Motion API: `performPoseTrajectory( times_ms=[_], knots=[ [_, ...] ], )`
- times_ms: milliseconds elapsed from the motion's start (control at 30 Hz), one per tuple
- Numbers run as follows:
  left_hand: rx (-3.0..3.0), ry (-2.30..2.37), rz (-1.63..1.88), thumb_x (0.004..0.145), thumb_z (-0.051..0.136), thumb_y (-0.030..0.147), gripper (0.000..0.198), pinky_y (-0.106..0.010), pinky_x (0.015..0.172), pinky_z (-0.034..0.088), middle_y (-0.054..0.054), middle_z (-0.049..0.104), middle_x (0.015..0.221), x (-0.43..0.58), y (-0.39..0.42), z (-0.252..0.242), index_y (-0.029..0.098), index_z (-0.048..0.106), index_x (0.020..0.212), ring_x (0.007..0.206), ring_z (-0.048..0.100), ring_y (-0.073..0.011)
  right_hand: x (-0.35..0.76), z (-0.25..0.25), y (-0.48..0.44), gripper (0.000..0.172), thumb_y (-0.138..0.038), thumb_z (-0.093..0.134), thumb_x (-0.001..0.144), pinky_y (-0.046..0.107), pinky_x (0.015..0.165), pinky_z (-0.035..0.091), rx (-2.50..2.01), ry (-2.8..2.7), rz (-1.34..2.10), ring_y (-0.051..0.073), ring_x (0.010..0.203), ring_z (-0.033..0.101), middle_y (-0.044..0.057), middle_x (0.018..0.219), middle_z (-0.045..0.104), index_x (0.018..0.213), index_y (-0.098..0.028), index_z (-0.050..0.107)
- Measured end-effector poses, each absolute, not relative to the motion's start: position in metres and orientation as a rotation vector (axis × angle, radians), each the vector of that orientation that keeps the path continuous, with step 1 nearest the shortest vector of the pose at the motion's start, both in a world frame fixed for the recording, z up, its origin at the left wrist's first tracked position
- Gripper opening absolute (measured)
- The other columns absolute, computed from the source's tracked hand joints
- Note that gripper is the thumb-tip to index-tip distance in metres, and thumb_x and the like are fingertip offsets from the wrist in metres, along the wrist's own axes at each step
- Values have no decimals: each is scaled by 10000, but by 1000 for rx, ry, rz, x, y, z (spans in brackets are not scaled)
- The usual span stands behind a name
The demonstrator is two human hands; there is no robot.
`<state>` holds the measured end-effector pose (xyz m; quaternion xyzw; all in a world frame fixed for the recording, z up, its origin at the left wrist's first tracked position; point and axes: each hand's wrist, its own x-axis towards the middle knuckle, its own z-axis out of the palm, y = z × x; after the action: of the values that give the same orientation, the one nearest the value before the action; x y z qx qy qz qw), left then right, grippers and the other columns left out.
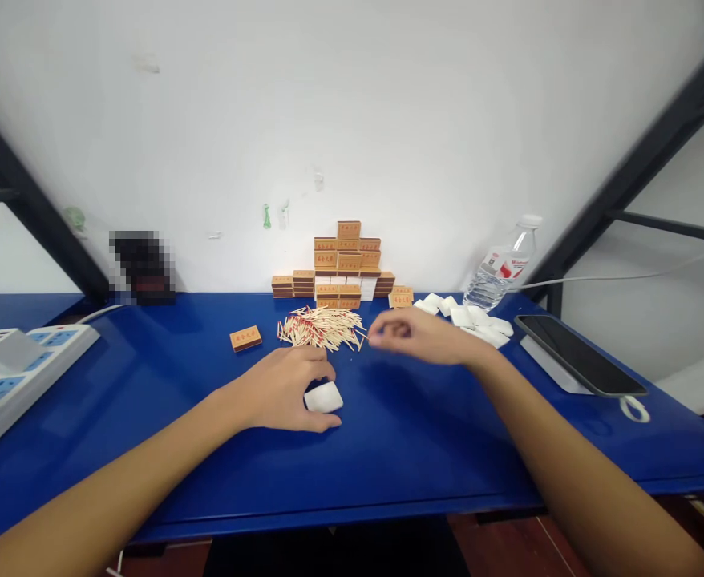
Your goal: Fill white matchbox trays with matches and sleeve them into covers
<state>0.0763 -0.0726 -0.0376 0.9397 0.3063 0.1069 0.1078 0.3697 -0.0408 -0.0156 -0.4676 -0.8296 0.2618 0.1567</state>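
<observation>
My left hand rests on the blue table with its fingers curled round a small white inner matchbox tray. My right hand hovers just right of a loose pile of red-tipped matches. Its fingertips are pinched together and blurred by motion, so what they hold is unclear. One closed orange matchbox lies left of the pile.
A stack of orange matchboxes stands against the white wall. Several white trays lie at the right, beside a plastic water bottle. A phone lies on the right edge, a power strip on the left.
</observation>
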Motion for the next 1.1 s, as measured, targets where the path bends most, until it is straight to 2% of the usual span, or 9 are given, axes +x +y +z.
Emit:
performPoseTrajectory(
  times_ms=[67, 167, 333, 500, 567, 667, 833, 967, 1100],
  knots=[
    [2757, 914, 299, 823, 772, 593, 466, -370, 746, 492, -77, 723, 985, 74, -70, -37, 199, 760, 1070, 858, 670, -238, 398, -21, -20, 197, -391, 655, 958, 299, 699, 460, -1772, -2142, 41, 204, 801, 663, 45, 882, 748, 981, -226, 759],
    [2728, 959, 294, 811, 766, 586, 439, -357, 724, 478, -61, 722, 936, 68, -65, -33, 205, 744, 1029, 821, 654, -223, 436, -35, 4, 170, -311, 689, 900, 360, 764, 454, -1961, -1999, -167, 305, 959, 671, 153, 997, 753, 957, -171, 767],
    [2652, 999, 264, 790, 770, 493, 296, -338, 674, 449, -40, 715, 856, 61, -56, -28, 211, 726, 869, 759, 621, -192, 464, -42, 16, 113, -207, 739, 791, 346, 694, 426, -2019, -2059, -113, 265, 777, 664, 106, 803, 745, 678, -206, 723],
    [2645, 1000, 311, 808, 758, 498, 299, -328, 657, 425, -34, 710, 823, 62, -55, -32, 206, 714, 856, 738, 608, -183, 445, -13, -6, 146, -287, 649, 873, 333, 716, 445, -1856, -2081, -87, 236, 826, 643, 104, 935, 746, 873, -199, 765],
    [2648, 990, 316, 832, 745, 504, 307, -323, 669, 423, -30, 713, 843, 62, -56, -32, 202, 723, 883, 756, 614, -181, 425, -4, -22, 204, -346, 640, 875, 316, 704, 454, -1558, -2225, 263, 209, 786, 619, 67, 874, 718, 938, -207, 776],
    [2652, 984, 278, 851, 748, 527, 339, -317, 680, 421, -33, 719, 913, 61, -57, -29, 203, 733, 948, 797, 624, -187, 399, -1, -41, 155, -338, 670, 823, 293, 614, 403, -1441, -2515, 666, 163, 655, 542, 1, 710, 620, 846, -220, 767],
    [2691, 995, 209, 819, 785, 503, 364, -326, 699, 433, -53, 711, 977, 56, -56, -23, 197, 725, 1008, 845, 632, -212, 394, -8, -43, 94, -292, 714, 765, 297, 588, 367, -1609, -2585, 624, 151, 628, 529, -11, 705, 605, 809, -221, 756],
    [2661, 963, 280, 846, 765, 432, 256, -329, 705, 446, -40, 697, 927, 57, -54, -30, 203, 736, 956, 811, 623, -196, 380, -17, -30, 207, -399, 673, 882, 305, 603, 357, -1512, -2400, 484, 146, 609, 503, -18, 662, 561, 867, -208, 750],
    [2644, 909, 470, 894, 735, 419, 248, -350, 785, 483, -38, 696, 931, 58, -52, -46, 208, 761, 1023, 872, 636, -202, 339, -34, -15, 188, -373, 731, 858, 307, 647, 371, -1423, -2392, 321, 164, 715, 571, 27, 815, 662, 915, -195, 738]
  ],
)
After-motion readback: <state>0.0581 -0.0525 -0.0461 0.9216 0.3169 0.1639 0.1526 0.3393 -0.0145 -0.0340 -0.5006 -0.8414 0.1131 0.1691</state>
